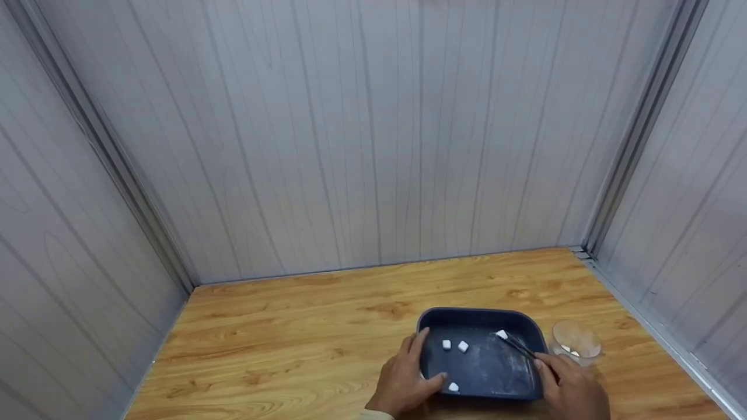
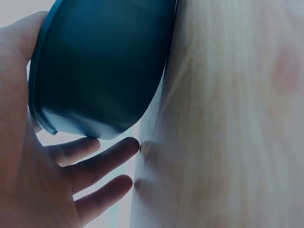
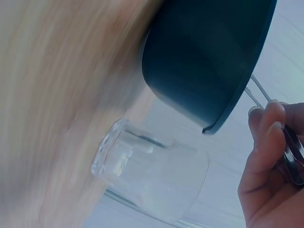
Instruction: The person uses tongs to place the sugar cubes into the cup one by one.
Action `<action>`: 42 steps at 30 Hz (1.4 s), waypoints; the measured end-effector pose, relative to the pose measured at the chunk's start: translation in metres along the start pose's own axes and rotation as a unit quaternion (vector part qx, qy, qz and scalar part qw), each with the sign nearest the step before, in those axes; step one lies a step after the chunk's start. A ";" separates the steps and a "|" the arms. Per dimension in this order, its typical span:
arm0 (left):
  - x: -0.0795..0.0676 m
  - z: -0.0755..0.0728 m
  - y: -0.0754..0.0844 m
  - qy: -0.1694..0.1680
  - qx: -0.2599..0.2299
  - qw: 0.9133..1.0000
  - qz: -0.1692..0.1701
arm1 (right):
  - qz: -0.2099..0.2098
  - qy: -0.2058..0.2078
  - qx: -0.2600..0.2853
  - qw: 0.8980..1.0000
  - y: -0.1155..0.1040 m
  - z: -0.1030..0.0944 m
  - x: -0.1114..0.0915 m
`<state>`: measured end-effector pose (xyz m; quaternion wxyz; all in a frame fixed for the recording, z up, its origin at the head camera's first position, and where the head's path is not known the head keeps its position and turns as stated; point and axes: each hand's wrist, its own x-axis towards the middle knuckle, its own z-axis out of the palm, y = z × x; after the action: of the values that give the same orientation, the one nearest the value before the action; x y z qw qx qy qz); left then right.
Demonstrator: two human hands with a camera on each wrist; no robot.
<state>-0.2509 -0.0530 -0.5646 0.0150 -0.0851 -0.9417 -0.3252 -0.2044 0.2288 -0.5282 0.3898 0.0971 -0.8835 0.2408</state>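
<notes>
A dark blue rectangular pan [image 1: 478, 361] stands on the table, its floor marked with whitish residue. Several small white cubes lie in it, among them one cube [image 1: 446, 345] at the left and another cube [image 1: 453, 387] by the near rim. My left hand [image 1: 402, 373] holds the pan's near left corner, thumb at the near rim; lower fingers spread beneath the rim in the left wrist view. My right hand [image 1: 575, 388] pinches metal tweezers [image 1: 518, 344] over the right side of the pan, their tips at a white cube [image 1: 502, 334].
Just right of the pan stands a clear glass [image 1: 576, 341] with a few white pieces at its bottom; in the right wrist view the glass [image 3: 152, 171] is below my hand. The wood-grain table [image 1: 280, 350] meets pale panel walls [image 1: 373, 146] at the back and both sides.
</notes>
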 end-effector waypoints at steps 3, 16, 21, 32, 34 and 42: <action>0.000 0.000 -0.001 0.000 0.000 1.000 0.000 | -0.006 0.010 -0.001 1.000 0.004 -0.002 0.000; -0.002 0.003 -0.003 0.033 0.008 0.999 0.039 | 0.054 0.014 -0.016 0.998 0.009 -0.019 0.000; -0.001 0.002 -0.002 0.029 0.010 0.999 0.033 | 0.067 0.016 -0.024 0.997 0.012 -0.025 0.002; -0.001 0.000 -0.003 0.018 0.006 1.000 0.022 | 0.064 0.041 -0.019 0.997 0.019 -0.031 0.003; -0.001 0.000 -0.003 0.017 0.005 1.000 0.022 | 0.067 0.044 -0.022 0.997 0.021 -0.033 0.003; -0.001 0.001 -0.003 0.023 0.010 0.999 0.031 | 0.101 0.046 -0.032 0.993 0.025 -0.042 0.002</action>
<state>-0.2501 -0.0547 -0.5671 0.0479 -0.1068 -0.9411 -0.3172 -0.1879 0.2715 -0.5113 0.4069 -0.0162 -0.8772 0.2545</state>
